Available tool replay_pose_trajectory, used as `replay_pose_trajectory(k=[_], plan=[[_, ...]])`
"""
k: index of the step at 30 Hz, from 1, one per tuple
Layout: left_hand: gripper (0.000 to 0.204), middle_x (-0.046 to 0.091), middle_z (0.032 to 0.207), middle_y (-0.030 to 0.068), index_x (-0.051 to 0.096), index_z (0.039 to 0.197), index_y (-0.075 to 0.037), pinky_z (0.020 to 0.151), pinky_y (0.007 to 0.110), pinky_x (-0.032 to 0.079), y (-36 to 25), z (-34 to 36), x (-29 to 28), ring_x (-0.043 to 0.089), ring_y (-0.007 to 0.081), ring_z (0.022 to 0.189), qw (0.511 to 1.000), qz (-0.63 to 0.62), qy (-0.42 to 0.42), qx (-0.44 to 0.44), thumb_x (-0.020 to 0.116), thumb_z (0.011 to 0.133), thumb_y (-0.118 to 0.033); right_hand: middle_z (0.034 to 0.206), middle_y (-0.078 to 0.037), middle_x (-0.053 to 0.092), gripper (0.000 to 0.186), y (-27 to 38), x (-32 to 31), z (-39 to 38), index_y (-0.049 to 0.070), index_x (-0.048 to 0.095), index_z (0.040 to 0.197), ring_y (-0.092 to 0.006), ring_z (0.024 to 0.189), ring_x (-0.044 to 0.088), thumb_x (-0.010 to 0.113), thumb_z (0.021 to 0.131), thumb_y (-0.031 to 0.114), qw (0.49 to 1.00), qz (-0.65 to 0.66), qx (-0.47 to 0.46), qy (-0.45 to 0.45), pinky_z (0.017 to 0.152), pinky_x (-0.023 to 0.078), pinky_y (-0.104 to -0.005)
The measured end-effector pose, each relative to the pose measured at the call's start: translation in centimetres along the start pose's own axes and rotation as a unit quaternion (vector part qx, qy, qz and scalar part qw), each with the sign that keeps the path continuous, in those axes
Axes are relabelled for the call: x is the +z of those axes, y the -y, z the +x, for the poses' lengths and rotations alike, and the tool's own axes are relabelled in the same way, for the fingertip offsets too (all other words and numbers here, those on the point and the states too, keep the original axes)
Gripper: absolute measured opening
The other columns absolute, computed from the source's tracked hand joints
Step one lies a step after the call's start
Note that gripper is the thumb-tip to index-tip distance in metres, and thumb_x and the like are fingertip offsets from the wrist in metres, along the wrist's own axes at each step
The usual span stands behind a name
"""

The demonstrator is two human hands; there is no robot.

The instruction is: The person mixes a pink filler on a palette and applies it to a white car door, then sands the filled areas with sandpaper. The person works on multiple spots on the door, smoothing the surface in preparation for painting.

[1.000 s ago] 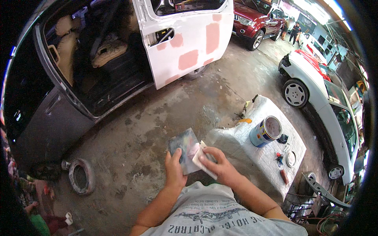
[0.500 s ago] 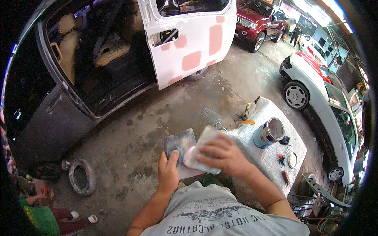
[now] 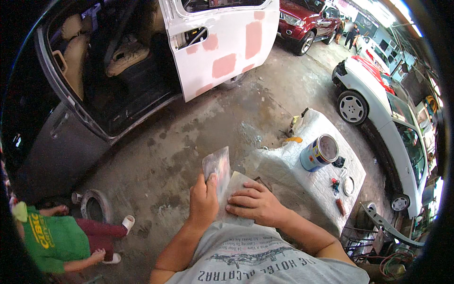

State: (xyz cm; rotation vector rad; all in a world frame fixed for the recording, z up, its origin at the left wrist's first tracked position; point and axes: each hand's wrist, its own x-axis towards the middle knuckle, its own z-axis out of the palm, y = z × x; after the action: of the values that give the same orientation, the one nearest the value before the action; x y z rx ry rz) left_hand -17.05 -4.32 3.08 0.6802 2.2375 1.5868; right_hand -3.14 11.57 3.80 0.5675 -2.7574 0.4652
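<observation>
My left hand (image 3: 204, 201) grips a smeared, greyish flat board (image 3: 218, 161) upright by its side, thumb on its face. My right hand (image 3: 253, 206) lies with bent fingers over a pale grey flat spreader or sheet (image 3: 241, 182), pressed against the board's right part; its exact kind is unclear. To the right, a table with a quilted silver cover (image 3: 293, 163) bears a large open metal can (image 3: 318, 154), a black crumpled item (image 3: 338, 162), a pale ring-shaped lid (image 3: 349, 187) and a reddish-brown bar (image 3: 340, 207).
A van with an open, pink-patched white door (image 3: 227, 38) stands ahead, a white car (image 3: 402, 156) right, a red SUV (image 3: 307, 21) behind. A co-worker in green (image 3: 52, 236) is at lower left beside a tyre (image 3: 86, 206). Distant people (image 3: 351, 35) stand beyond.
My right hand moved over the board, then down and slightly left; the pink smear between the pieces is less visible. The co-worker in green has come further into view from the left.
</observation>
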Motion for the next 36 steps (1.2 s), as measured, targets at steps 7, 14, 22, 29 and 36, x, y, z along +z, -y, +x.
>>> replay_pose_trajectory(k=[7, 14, 22, 29, 36], plan=[[0.034, 0.068, 0.105, 0.0228, 0.053, 0.125, 0.006, 0.081, 0.041, 0.052, -0.3, 0.6, 0.6, 0.068, 0.0332, 0.093, 0.995, -0.044, -0.083, 0.040, 0.048, 0.104, -0.020, 0.125, -0.005, 0.061, 0.039, 1.1, -2.0, -1.0, 0.019, 0.067, 0.123, -0.0289, 0.123, 0.055, 0.063, 0.085, 0.017, 0.994, 0.026, 0.061, -0.086, 0.109, 0.039, -0.0495], [0.035, 0.061, 0.121, 0.0117, 0.051, 0.131, 0.000, 0.093, 0.038, 0.050, 1.6, -0.7, 3.4, 0.063, 0.0258, 0.106, 0.844, -0.492, -0.053, -0.209, 0.054, 0.099, -0.014, 0.131, -0.019, 0.054, 0.042, 0.1, 2.9, -2.8, 0.026, 0.064, 0.131, -0.0378, 0.125, 0.052, 0.070, 0.091, 0.017, 0.969, 0.142, 0.137, -0.146, 0.108, 0.040, -0.0449], [0.042, 0.059, 0.123, 0.0114, 0.047, 0.135, -0.001, 0.097, 0.040, 0.050, 1.8, -1.8, 2.5, 0.060, 0.0231, 0.110, 0.884, -0.434, -0.048, -0.166, 0.057, 0.098, -0.017, 0.131, -0.008, 0.059, 0.050, -3.3, -0.8, -3.4, 0.024, 0.067, 0.128, -0.0299, 0.124, 0.054, 0.068, 0.079, 0.017, 0.983, -0.068, 0.141, -0.095, 0.109, 0.039, -0.0522], [0.038, 0.059, 0.125, 0.0108, 0.048, 0.133, 0.002, 0.100, 0.036, 0.045, 1.4, -1.6, 0.7, 0.058, 0.0200, 0.111, 0.943, -0.324, -0.033, -0.073, 0.054, 0.100, -0.017, 0.129, 0.000, 0.060, 0.048, -2.6, -3.4, -1.2, 0.028, 0.067, 0.127, -0.0215, 0.122, 0.056, 0.065, 0.079, 0.023, 0.990, -0.088, 0.060, -0.089, 0.112, 0.034, -0.0539], [0.040, 0.064, 0.121, 0.0184, 0.051, 0.136, 0.004, 0.097, 0.036, 0.046, 0.9, -0.9, 0.5, 0.061, 0.0216, 0.108, 0.966, -0.214, 0.138, -0.039, 0.049, 0.102, -0.017, 0.127, 0.001, 0.061, 0.050, -3.0, -5.9, 0.0, 0.024, 0.066, 0.126, -0.0197, 0.123, 0.055, 0.063, 0.076, 0.021, 0.990, -0.126, 0.054, -0.009, 0.112, 0.034, -0.0554]])
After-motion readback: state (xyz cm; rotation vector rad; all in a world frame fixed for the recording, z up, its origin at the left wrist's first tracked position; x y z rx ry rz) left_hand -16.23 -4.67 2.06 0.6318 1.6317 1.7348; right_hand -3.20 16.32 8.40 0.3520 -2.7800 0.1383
